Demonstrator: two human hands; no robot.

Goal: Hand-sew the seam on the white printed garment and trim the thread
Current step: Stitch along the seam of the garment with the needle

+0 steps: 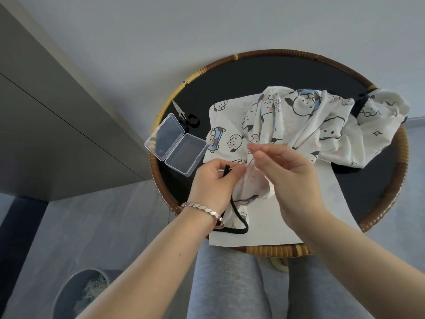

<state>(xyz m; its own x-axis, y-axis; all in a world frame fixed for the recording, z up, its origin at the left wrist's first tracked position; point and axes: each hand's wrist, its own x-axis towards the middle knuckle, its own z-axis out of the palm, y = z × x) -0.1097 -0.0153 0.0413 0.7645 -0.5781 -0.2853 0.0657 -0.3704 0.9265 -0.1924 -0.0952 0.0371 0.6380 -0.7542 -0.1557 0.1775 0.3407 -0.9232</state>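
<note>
I see left hand (212, 180) fingers curled, clamping white printed garment (299, 120) edge plus black cord (240, 218) end. Right hand (289, 173) thumb and forefinger pinched together just above fabric; can't tell what they hold. Garment heaped on round counter (253, 72).

Left: open clear plastic box (176, 145), black-handled scissors (187, 117) just behind. Centre to right: heaped white printed garment (299, 125). Bare black tabletop (253, 74) at far side and near right.
</note>
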